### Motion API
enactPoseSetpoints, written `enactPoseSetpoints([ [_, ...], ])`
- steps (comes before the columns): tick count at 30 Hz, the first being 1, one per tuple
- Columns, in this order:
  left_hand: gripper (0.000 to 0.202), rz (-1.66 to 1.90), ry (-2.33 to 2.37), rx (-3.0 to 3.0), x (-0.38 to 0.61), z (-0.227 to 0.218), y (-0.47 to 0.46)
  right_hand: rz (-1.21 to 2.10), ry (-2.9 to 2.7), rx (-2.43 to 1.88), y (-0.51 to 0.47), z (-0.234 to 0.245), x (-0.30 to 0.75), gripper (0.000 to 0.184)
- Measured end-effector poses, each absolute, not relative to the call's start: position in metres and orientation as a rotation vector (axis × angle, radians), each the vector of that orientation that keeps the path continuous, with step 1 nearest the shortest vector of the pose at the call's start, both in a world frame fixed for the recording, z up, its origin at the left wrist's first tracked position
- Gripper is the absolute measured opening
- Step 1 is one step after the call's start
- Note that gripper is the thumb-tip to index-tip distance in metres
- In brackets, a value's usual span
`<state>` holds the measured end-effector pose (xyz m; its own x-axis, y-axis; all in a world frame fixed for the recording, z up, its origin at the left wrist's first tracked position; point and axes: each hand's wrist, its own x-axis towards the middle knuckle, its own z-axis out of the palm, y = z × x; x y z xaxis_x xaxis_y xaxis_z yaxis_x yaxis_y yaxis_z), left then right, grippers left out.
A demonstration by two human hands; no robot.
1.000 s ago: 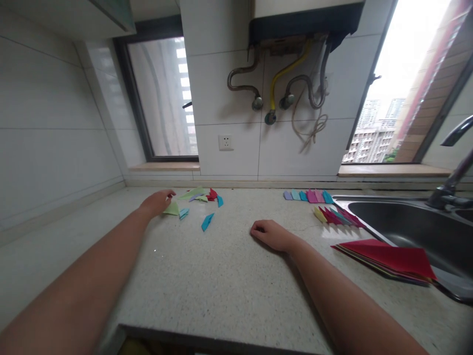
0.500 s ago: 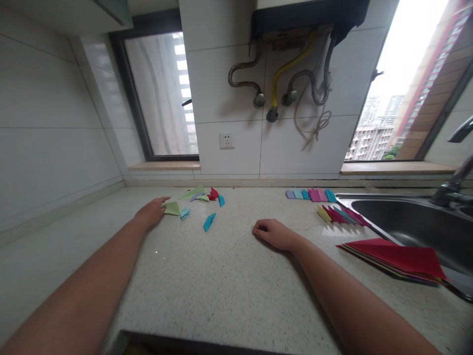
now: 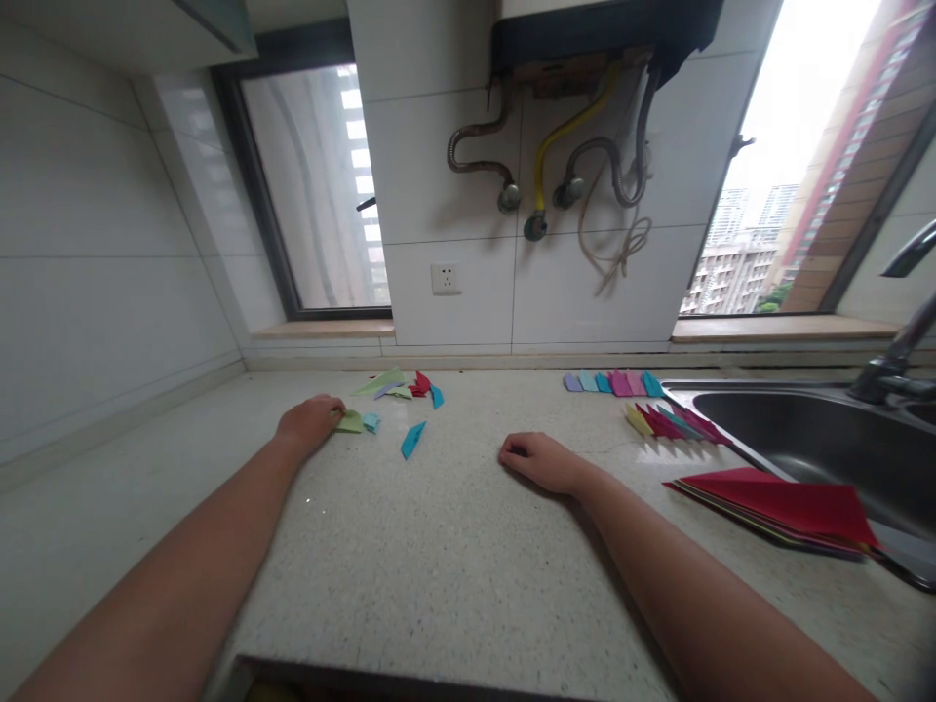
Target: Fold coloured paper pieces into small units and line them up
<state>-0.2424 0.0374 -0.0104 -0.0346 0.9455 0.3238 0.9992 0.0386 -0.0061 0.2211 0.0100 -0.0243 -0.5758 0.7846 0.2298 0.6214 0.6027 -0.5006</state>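
At the left of the counter, my left hand (image 3: 311, 421) has its fingers closed on the edge of a light green folded paper piece (image 3: 350, 421). A small light blue folded paper (image 3: 371, 423) touches the green one's right end. Behind them lies a loose group of green, lilac and red folded papers (image 3: 419, 386), with a blue piece (image 3: 437, 397) at its side. Another blue folded paper (image 3: 413, 440) lies alone nearer me. My right hand (image 3: 539, 460) rests on the counter with curled fingers, and nothing shows in it.
A row of small coloured folded papers (image 3: 619, 382) lies by the sink (image 3: 775, 419). Nearer are yellow and magenta pointed pieces (image 3: 674, 423) and a stack of larger folded sheets (image 3: 782, 507). Pipes (image 3: 541, 175) hang above the counter (image 3: 409, 565).
My left hand has moved right with the green paper, and the small light blue paper has shifted right along with it. My right hand has stayed in place.
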Motion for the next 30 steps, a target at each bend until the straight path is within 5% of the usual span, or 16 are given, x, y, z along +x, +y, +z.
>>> enactPoseSetpoints([
  [9, 0.038, -0.608, -1.988, -1.968, -0.205, 0.024, 0.033, 0.514, -2.408, -1.128, 0.008, -0.024, 0.221, 0.023],
  [17, 0.031, -1.596, -1.725, -2.275, -0.084, 0.051, 0.019, 0.559, -2.358, -1.062, 0.007, -0.025, 0.224, 0.020],
  [23, 0.034, -2.699, -1.780, -2.357, 0.015, 0.012, 0.006, 0.658, -2.094, -1.011, 0.003, -0.015, 0.222, 0.025],
  [30, 0.041, -2.965, -1.832, -2.456, 0.036, -0.029, -0.008, 0.673, -1.975, -1.042, 0.002, -0.009, 0.226, 0.029],
])
